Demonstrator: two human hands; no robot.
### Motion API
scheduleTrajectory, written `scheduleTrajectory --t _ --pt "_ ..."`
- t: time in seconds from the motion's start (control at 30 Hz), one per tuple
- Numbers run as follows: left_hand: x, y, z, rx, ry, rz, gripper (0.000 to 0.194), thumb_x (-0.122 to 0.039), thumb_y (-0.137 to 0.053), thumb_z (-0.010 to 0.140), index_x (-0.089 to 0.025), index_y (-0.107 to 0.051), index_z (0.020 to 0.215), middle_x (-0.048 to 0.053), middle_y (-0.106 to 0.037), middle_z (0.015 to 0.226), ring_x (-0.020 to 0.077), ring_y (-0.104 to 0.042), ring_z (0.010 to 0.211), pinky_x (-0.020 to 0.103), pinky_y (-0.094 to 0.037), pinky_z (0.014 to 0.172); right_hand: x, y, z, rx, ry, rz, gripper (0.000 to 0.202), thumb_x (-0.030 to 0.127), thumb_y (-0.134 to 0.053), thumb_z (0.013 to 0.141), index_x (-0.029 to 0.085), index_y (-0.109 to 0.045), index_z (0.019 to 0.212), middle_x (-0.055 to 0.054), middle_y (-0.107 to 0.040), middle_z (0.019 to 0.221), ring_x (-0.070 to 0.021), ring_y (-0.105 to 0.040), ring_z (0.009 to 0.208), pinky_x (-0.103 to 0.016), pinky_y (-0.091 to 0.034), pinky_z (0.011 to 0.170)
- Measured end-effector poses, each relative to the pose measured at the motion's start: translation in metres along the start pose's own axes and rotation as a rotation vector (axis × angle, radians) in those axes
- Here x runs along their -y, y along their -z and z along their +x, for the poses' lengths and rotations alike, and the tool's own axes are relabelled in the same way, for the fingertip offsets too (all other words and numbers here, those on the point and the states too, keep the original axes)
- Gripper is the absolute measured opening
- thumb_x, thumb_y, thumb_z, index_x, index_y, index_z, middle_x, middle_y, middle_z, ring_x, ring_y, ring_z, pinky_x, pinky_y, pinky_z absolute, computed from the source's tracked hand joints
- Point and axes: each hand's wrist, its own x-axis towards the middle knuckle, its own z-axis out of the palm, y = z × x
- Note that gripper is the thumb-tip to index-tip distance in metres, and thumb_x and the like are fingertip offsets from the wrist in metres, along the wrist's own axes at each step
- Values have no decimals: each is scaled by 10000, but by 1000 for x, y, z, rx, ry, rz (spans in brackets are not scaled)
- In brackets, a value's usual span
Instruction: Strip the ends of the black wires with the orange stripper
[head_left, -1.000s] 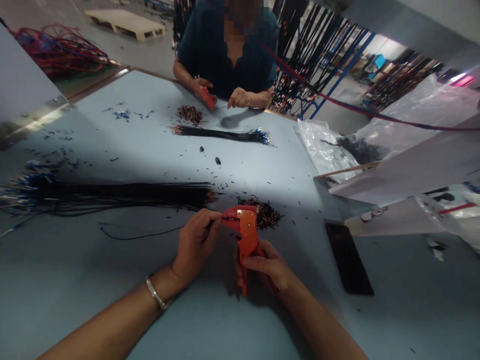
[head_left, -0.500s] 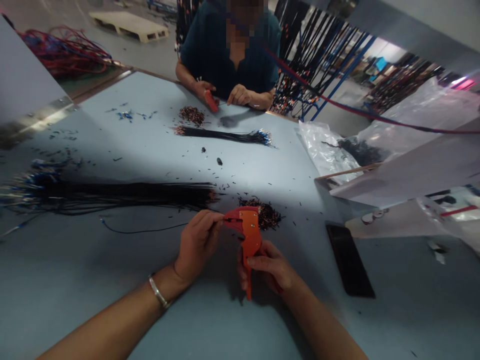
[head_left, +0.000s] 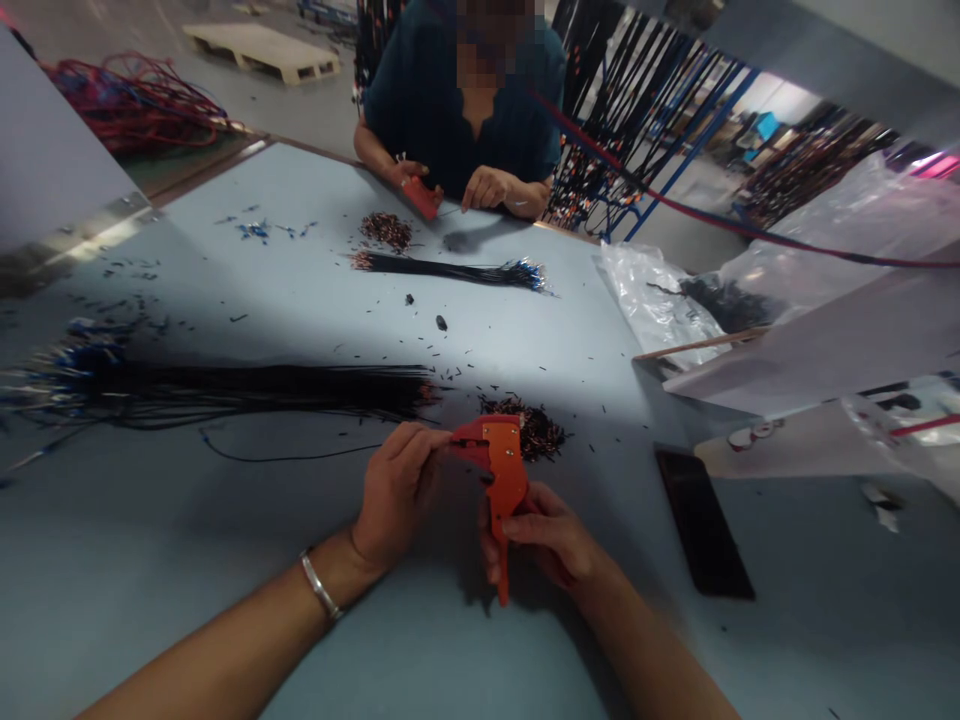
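Note:
My right hand (head_left: 540, 535) is wrapped round the handles of an orange and red wire stripper (head_left: 504, 460), held upright over the table. My left hand (head_left: 397, 485) pinches a thin black wire (head_left: 292, 458) close to the stripper's jaws. The wire's far end, with a blue tip, trails to the left on the table. Whether the jaws grip the wire's end is hidden by my fingers. Behind the stripper lies a pile of short black and copper offcuts (head_left: 541, 432). A thick bundle of black wires (head_left: 270, 388) with blue terminals stretches out left of it.
A black phone (head_left: 703, 522) lies on the right. Across the table a person (head_left: 461, 130) holds a red tool (head_left: 421, 197) near a smaller wire bundle (head_left: 450, 268) and offcut pile (head_left: 386, 231). Clear plastic bags (head_left: 660, 300) and a white panel (head_left: 825, 340) stand at right.
My hands keep the same hold on the wire and stripper. The view has shifted very slightly. Across the table, the person's red tool has tilted a little.

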Motion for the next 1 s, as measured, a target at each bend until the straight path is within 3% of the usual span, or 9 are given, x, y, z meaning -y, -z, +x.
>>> scheduleTrajectory --t 0.47,0.73,1.0 --pt "0 0 -1 -13 -1 1 152 -86 -514 898 -171 -639 881 1 -610 740 113 -574 683 214 -469 645 0 0 0 -13 -4 -11 225 290 -704 737 97 -649 837 -47 -655 637 -153 -631 512 -257 -520 483" --pt "0 0 0 -14 -21 15 156 -86 -512 894 -166 -644 872 1 -610 721 114 -574 664 213 -472 620 1 -3 0 -51 12 -39 230 317 -703 745 100 -627 747 -21 -607 562 -122 -577 437 -215 -481 407" --pt "-1 -1 -1 -15 30 52 139 -107 -534 889 -179 -648 855 -13 -627 690 110 -579 633 209 -471 611 -2 -3 0 -72 29 -50 246 332 -719 744 104 -631 765 -13 -609 556 -116 -577 433 -203 -473 404"
